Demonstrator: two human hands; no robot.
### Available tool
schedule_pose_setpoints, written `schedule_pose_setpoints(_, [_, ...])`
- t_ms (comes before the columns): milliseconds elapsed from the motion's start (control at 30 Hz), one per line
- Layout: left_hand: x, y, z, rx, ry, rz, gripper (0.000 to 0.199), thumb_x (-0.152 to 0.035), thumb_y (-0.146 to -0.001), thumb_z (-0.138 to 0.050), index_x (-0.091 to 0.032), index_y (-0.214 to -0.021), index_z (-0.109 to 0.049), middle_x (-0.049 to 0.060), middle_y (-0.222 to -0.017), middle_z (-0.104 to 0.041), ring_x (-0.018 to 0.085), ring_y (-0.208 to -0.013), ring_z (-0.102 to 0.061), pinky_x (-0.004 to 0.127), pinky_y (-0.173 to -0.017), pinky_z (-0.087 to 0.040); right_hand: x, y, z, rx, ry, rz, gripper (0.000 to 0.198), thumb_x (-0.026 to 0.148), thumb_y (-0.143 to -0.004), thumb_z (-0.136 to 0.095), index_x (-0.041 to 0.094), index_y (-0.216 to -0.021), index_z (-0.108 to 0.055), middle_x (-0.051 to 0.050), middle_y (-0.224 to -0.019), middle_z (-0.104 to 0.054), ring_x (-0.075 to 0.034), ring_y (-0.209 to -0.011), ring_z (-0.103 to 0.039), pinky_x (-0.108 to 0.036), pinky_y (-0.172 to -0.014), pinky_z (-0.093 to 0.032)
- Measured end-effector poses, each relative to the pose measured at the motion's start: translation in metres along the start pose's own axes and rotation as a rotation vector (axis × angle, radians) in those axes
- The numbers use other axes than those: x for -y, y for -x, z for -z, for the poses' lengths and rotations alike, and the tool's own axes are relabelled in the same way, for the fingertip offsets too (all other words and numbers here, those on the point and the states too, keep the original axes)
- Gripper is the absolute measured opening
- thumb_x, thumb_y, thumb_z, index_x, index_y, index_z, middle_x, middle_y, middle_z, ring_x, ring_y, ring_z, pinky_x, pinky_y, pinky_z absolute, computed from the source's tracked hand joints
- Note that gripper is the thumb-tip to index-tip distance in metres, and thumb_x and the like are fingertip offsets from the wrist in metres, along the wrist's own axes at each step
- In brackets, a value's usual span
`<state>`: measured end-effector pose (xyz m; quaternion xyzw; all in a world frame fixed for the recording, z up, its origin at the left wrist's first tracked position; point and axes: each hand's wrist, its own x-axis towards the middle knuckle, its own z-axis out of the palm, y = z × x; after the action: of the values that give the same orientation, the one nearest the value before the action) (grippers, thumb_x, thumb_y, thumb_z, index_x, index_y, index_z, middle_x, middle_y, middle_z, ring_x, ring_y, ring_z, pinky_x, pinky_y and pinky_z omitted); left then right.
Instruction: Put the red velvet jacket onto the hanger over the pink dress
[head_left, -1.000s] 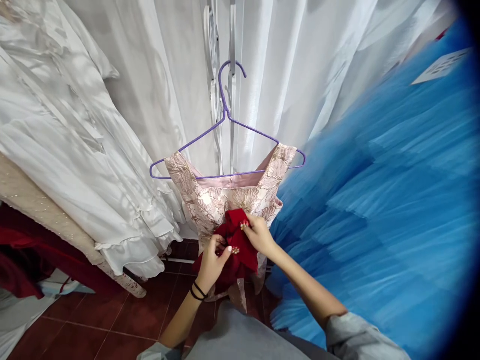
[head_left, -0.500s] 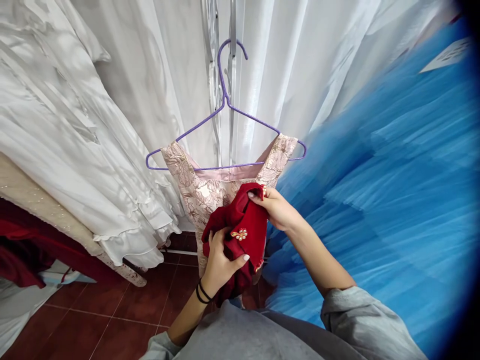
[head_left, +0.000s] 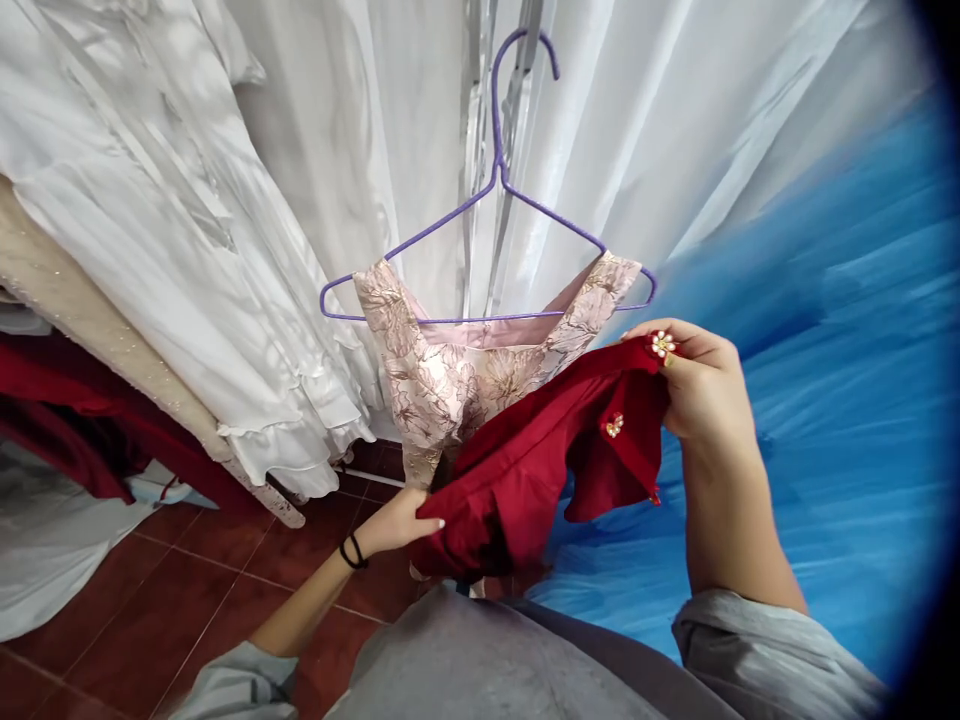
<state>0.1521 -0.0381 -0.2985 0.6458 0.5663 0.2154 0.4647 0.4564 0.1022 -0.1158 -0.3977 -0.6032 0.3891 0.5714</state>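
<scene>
A dark red velvet garment (head_left: 517, 460) with jewelled flower clasps is stretched between my two hands. My right hand (head_left: 697, 385) pinches its upper right corner beside a pearl flower clasp (head_left: 663, 345); a second clasp (head_left: 614, 426) sits on a hanging flap. Lower on the left, my left hand (head_left: 397, 522) grips the other end, its fingertips partly hidden by the cloth. Behind the garment a pink floral brocade dress (head_left: 435, 385) hangs by its straps from a purple hanger (head_left: 498, 160). The red cloth covers much of the dress's front.
White dresses (head_left: 195, 240) hang on the left, beside a beige sparkly one and dark red cloth (head_left: 82, 420). White curtains (head_left: 622, 130) stand behind a metal stand (head_left: 474, 190). Blue tulle (head_left: 840, 420) fills the right side. Red-brown tiles (head_left: 187, 590) cover the floor.
The red garment was bunched between my hands and is now spread out. My right hand has moved right with its corner, my left hand slightly left and down. The view has shifted.
</scene>
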Motion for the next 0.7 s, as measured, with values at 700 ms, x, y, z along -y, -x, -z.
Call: schedule_pose_setpoints(700, [-0.115, 0.194, 0.129, -1.584, -0.028, -0.053, 0.041, -0.038, -0.060, -0.080, -0.036, -0.100, -0.070, -0.005, -0.096, -0.072, 0.027, -0.090, -0.066, 0.043, -0.086, -0.056, 0.107, -0.018, -0.326, 0.757, 0.549, 1.152, 0.040, 0.010, -0.096, -0.031, 0.017, -0.127, -0.057, -0.008, -0.115, -0.065, -0.019, -0.105, -0.061, -0.029, -0.085, -0.045])
